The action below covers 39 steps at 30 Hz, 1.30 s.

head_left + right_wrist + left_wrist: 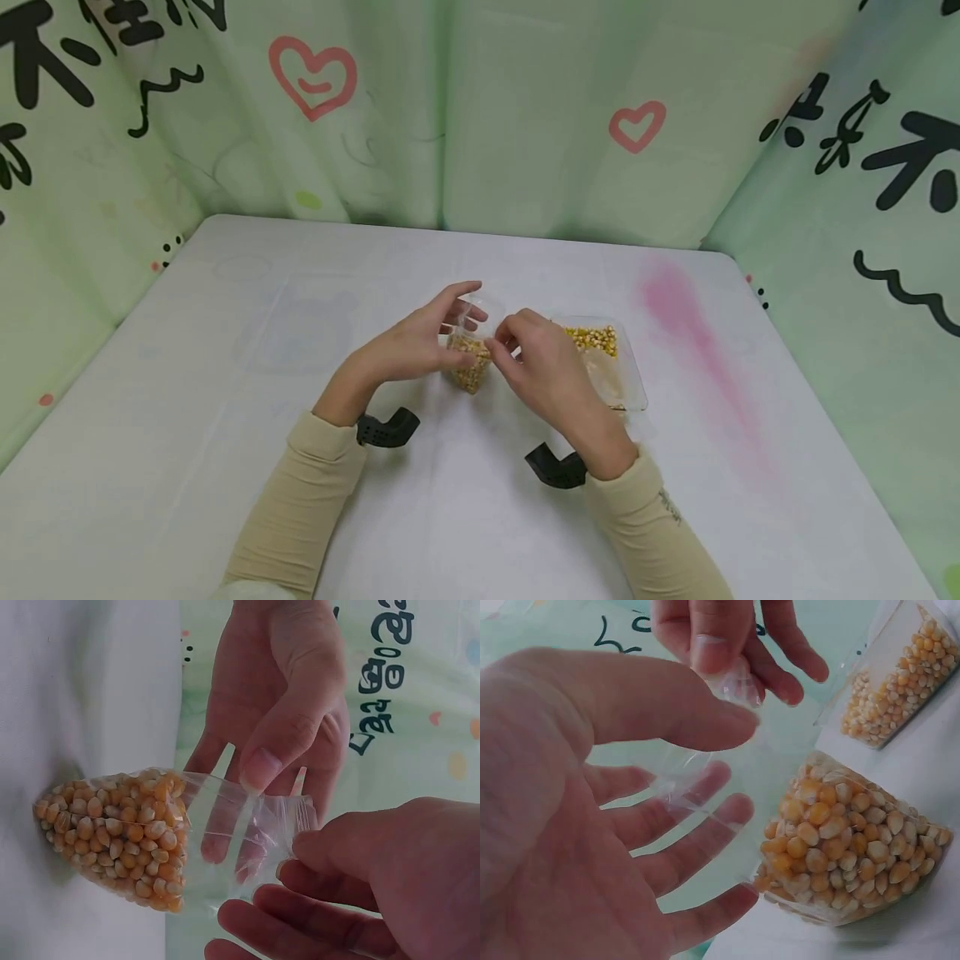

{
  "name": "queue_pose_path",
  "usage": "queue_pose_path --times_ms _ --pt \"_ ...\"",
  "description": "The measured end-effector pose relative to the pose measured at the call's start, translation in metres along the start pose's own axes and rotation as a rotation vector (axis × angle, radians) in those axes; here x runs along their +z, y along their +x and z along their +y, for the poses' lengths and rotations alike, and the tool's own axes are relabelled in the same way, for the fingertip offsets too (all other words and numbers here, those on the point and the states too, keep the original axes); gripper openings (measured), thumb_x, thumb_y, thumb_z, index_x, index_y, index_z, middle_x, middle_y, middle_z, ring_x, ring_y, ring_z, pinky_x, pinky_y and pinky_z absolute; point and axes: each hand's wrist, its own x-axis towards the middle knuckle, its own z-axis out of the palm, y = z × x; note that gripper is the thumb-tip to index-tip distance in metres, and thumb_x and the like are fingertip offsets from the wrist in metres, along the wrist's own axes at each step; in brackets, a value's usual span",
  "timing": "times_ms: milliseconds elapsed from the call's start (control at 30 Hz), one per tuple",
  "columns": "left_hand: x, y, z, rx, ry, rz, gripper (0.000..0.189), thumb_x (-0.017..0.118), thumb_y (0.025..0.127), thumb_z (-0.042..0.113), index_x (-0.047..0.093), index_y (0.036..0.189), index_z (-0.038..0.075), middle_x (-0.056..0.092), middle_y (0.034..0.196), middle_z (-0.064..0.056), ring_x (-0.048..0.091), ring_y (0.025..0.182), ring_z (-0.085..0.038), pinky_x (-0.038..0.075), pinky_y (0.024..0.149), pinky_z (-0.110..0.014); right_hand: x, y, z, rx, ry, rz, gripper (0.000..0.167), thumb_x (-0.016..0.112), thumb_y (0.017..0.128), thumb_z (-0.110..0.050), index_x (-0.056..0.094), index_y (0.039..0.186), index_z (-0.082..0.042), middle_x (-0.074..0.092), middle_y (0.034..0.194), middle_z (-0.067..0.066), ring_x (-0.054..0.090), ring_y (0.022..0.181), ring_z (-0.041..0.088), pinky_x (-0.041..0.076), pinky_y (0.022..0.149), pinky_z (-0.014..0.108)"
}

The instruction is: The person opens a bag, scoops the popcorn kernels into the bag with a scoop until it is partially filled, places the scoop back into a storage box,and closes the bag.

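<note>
A clear plastic bag (470,379) of corn kernels stands upright on the table, its lower part full and its upper part transparent. My right hand (547,367) pinches the bag's top edge between thumb and forefinger, as the right wrist view shows at the zip strip (304,814). Around the bag's clear upper part is my left hand (416,342), its thumb on one side and its fingers spread on the other. In the left wrist view the left thumb and fingers stand apart; whether they touch the plastic is hard to tell. The kernels (847,847) show clearly there.
Right of the bag, partly behind my right hand, lies a clear plastic box (637,387) with more corn kernels (592,340) and a pale beige area (603,375). A white cloth (187,350) with a pink stain (682,312) covers the table. Green curtains (510,125) surround it.
</note>
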Motion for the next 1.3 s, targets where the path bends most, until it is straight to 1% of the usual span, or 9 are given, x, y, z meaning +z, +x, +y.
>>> queue_pose_path --times_ms 200,300,433,567,700,800,867,1000,1300 --pt "-0.006 -0.002 -0.002 0.028 -0.009 0.002 0.076 0.049 0.088 -0.006 0.021 0.155 0.015 0.055 0.139 -0.008 0.053 0.129 -0.028 0.038 0.113 -0.049 -0.005 0.0 0.004 -0.035 0.022 0.039 0.008 0.069 0.092 -0.009 0.068 0.086 -0.004 0.065 0.084 0.007 0.063 0.075 0.021 0.056 0.07 0.032" --pt "-0.008 -0.002 -0.004 0.01 -0.019 0.032 0.065 0.046 0.094 -0.004 0.026 0.154 0.013 0.058 0.136 -0.01 0.055 0.127 -0.029 0.042 0.11 -0.047 -0.008 0.001 0.008 -0.051 0.054 0.084 0.007 0.07 0.091 -0.007 0.069 0.086 -0.003 0.066 0.085 0.008 0.064 0.076 0.02 0.056 0.07 0.032" --pt "-0.008 -0.002 -0.004 -0.015 -0.027 0.116 0.045 0.052 0.101 0.006 0.043 0.144 0.009 0.066 0.125 -0.013 0.063 0.117 -0.025 0.049 0.102 -0.043 -0.012 0.001 0.012 -0.051 0.095 0.116 0.005 0.07 0.091 -0.007 0.07 0.088 -0.003 0.068 0.087 0.008 0.067 0.079 0.019 0.056 0.07 0.033" --pt "-0.01 -0.002 -0.005 -0.017 0.004 0.185 0.026 0.061 0.099 0.015 0.061 0.125 0.009 0.071 0.111 -0.012 0.069 0.103 -0.021 0.053 0.094 -0.039 -0.014 0.002 0.017 -0.051 0.13 0.112 0.005 0.069 0.092 -0.007 0.07 0.09 -0.003 0.069 0.089 0.008 0.069 0.083 0.02 0.057 0.071 0.034" --pt "-0.011 -0.004 -0.004 0.005 0.085 0.237 0.016 0.066 0.096 0.021 0.068 0.109 0.011 0.073 0.097 -0.006 0.07 0.093 -0.02 0.056 0.084 -0.035 -0.016 0.002 0.024 -0.059 0.164 0.12 0.005 0.068 0.092 -0.005 0.069 0.09 -0.001 0.071 0.087 0.009 0.069 0.08 0.019 0.058 0.07 0.035" --pt "-0.011 -0.005 -0.002 0.039 0.164 0.267 0.012 0.068 0.094 0.022 0.07 0.102 0.013 0.073 0.093 -0.003 0.07 0.089 -0.016 0.056 0.079 -0.033 -0.019 0.001 0.028 -0.055 0.19 0.121 0.005 0.068 0.093 -0.005 0.068 0.091 -0.001 0.071 0.085 0.01 0.069 0.078 0.018 0.059 0.07 0.034" --pt "-0.011 -0.006 0.0 0.066 0.218 0.281 0.009 0.069 0.094 0.022 0.071 0.099 0.014 0.074 0.094 -0.002 0.069 0.091 -0.013 0.056 0.079 -0.033 -0.022 0.0 0.03 -0.047 0.198 0.118 0.005 0.067 0.093 -0.006 0.068 0.091 -0.002 0.071 0.085 0.01 0.069 0.079 0.017 0.059 0.071 0.034" --pt "-0.011 -0.007 0.006 0.105 0.306 0.291 0.009 0.069 0.093 0.022 0.072 0.097 0.014 0.073 0.094 0.0 0.069 0.096 -0.013 0.055 0.082 -0.033 -0.027 -0.002 0.032 -0.029 0.205 0.108 0.005 0.067 0.094 -0.008 0.068 0.093 -0.003 0.071 0.086 0.008 0.069 0.081 0.017 0.059 0.072 0.034" --pt "-0.01 -0.01 0.012 0.064 0.402 0.292 0.011 0.072 0.09 0.023 0.071 0.092 0.012 0.074 0.09 0.001 0.068 0.091 -0.014 0.053 0.078 -0.033 -0.031 -0.003 0.034 0.053 0.209 -0.007 0.005 0.067 0.094 -0.011 0.067 0.095 -0.006 0.07 0.088 0.004 0.065 0.08 0.014 0.057 0.075 0.032"
